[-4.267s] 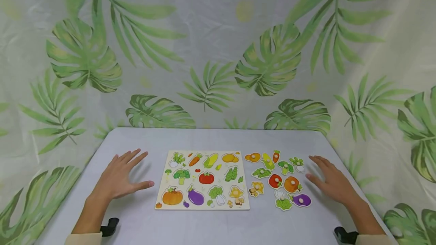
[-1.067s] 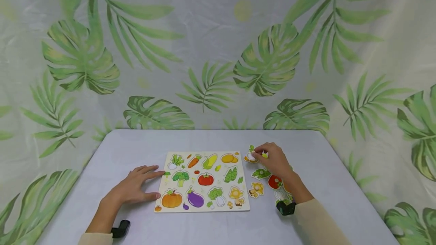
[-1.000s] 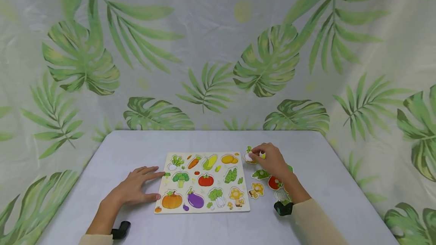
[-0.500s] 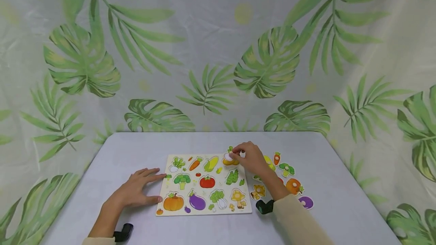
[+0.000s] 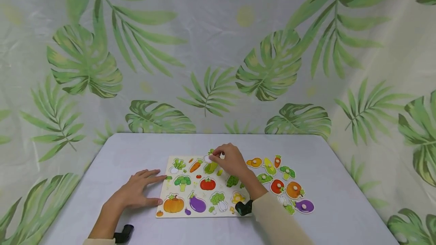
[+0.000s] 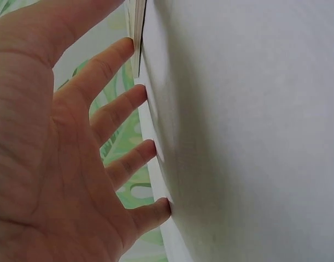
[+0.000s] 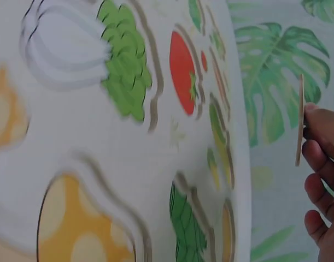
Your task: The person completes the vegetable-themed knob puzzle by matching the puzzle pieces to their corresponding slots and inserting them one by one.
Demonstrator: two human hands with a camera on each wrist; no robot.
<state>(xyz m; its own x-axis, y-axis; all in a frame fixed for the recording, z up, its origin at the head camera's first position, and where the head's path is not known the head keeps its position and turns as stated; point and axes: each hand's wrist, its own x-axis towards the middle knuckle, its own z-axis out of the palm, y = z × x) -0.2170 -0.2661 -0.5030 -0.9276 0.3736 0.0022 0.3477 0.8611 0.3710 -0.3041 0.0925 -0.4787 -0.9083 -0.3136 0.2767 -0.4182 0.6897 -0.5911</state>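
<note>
My right hand pinches a flat wooden turnip puzzle piece, white with green leaves, above the back edge of the vegetable puzzle board. In the right wrist view the piece is edge-on between thumb and fingers, apart from the board. My left hand has its fingers spread, the index finger and thumb at the board's left edge. The left wrist view shows its fingertips on the table and by the board's side. The matching turnip recess lies at the board's back left corner.
Right of the board lie several knobbed puzzle pieces: a carrot, corn, broccoli, tomato, pumpkin and eggplant among them. The white table ends at a leaf-patterned cloth.
The right hand reached into the loose pieces, picked up the turnip piece and carried it left over the board. The left hand came in from the left to the board's edge and stays there.
</note>
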